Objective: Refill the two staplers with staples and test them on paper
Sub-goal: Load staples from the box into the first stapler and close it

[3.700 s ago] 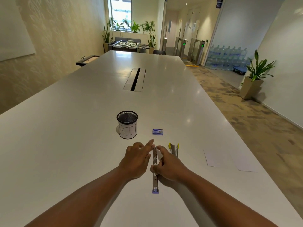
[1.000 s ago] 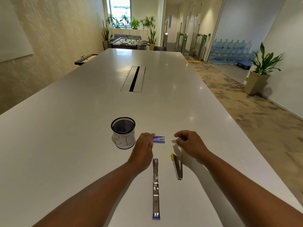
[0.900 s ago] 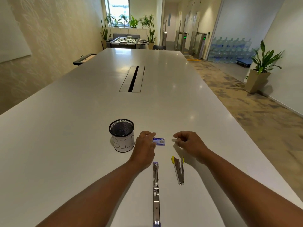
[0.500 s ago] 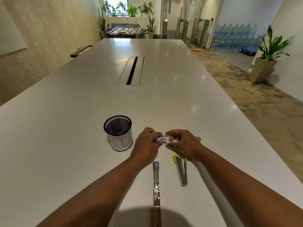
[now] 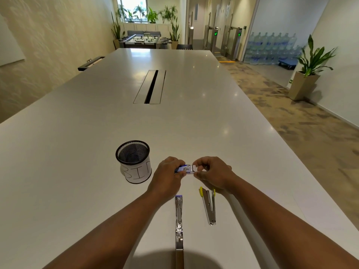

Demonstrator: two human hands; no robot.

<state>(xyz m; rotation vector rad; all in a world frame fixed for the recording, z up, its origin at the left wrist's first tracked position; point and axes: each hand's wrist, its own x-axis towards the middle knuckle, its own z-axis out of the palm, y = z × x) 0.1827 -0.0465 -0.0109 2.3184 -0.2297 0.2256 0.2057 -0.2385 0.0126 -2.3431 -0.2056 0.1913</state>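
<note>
While both hands [image 5: 169, 176] pinch it, the staple box [image 5: 184, 169] bridges their grip.

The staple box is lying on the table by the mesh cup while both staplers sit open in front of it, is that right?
Not quite. In the head view the staple box is off the table, pinched between the left hand and right hand. It is beside the mesh cup, and both staplers lie open.

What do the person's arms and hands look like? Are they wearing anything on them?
Both arms are bare as far as the picture shows: no sleeves in view. The left hand and the right hand wear no gloves, and no watch, bracelet or ring shows on the wrists or fingers. There are no markings to see.
</note>
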